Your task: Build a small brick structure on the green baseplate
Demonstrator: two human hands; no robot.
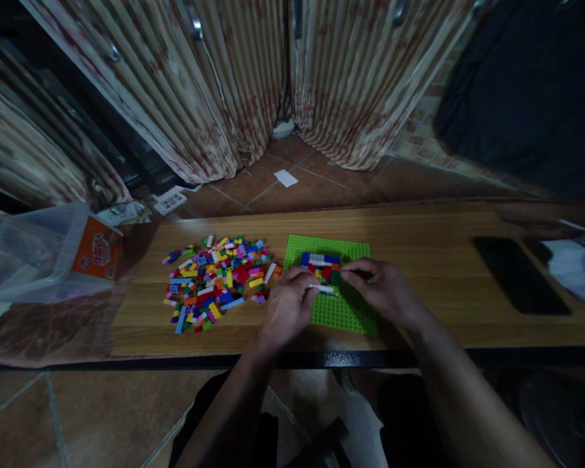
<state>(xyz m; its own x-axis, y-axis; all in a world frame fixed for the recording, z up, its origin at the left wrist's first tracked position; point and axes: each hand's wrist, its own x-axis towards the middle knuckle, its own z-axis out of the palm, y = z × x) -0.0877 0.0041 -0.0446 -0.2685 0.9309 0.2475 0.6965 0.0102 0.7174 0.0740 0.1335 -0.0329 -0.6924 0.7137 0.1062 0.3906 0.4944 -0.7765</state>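
Note:
A bright green studded baseplate (346, 317) lies on the wooden table, with a low block of toy bricks (320, 260) in blue, white, red, yellow and green built on it. My left hand (290, 304) reaches over the plate's left side, thumb and fingers closed on a white brick (322, 288) at the near side of the build. From the right, my right hand (381, 287) has its fingertips pinched together at the build's right edge, beside a dark green brick (335, 275). Whatever sits between those right fingertips is too small to make out.
Many loose coloured bricks (214, 279) are spread left of the baseplate. A clear plastic box (39, 253) with an orange label lies at the far left. A black flat object (519, 274) rests on the table's right part. Striped curtains (253, 78) hang behind.

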